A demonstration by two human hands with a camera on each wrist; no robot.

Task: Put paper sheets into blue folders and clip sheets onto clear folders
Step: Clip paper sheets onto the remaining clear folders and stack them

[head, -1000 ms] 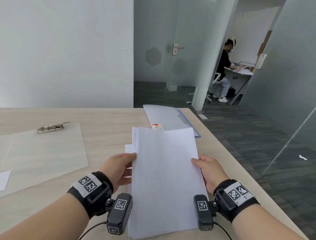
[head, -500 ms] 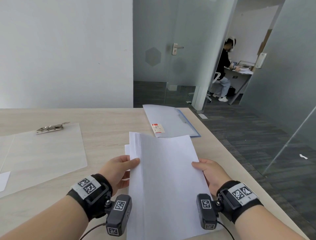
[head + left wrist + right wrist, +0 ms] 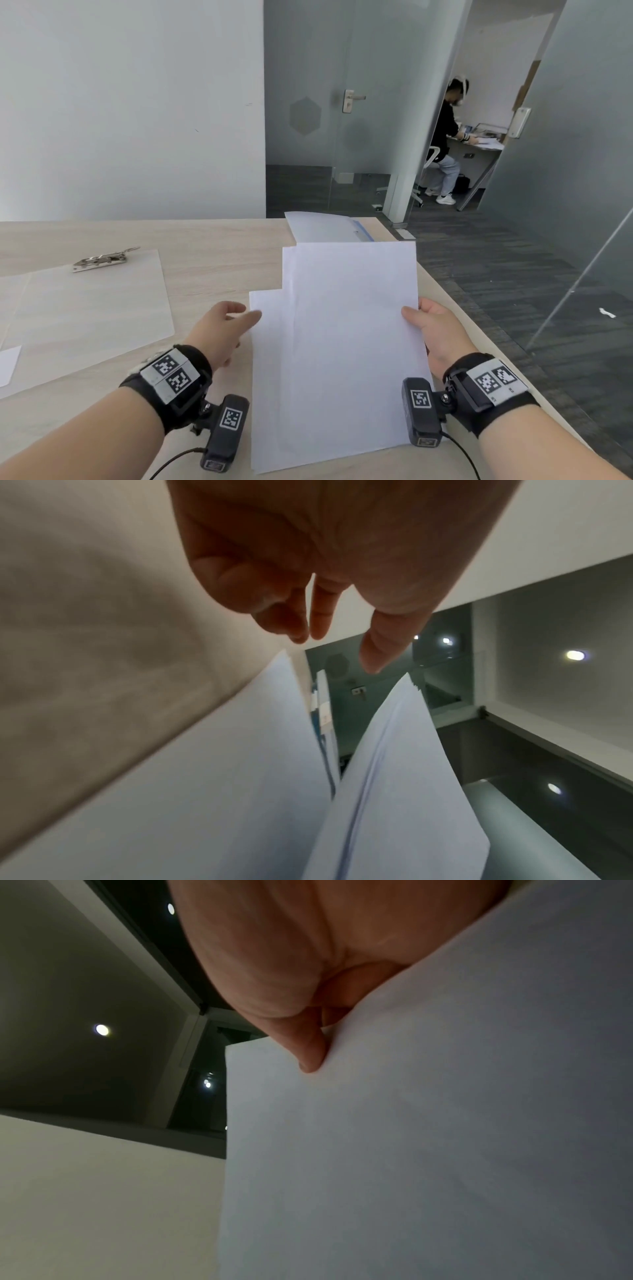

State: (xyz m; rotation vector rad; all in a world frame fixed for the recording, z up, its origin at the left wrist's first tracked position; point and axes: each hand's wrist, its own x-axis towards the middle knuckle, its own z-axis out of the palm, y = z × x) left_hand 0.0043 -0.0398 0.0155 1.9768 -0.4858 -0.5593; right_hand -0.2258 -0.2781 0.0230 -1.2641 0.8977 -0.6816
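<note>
My left hand (image 3: 219, 330) has let go of the paper sheets (image 3: 346, 342) and now hangs open just beside the lower stack (image 3: 267, 377). My right hand (image 3: 433, 337) alone pinches the lifted sheets, which have moved away from me and now cover most of the blue folder (image 3: 329, 228), red label included.
</note>
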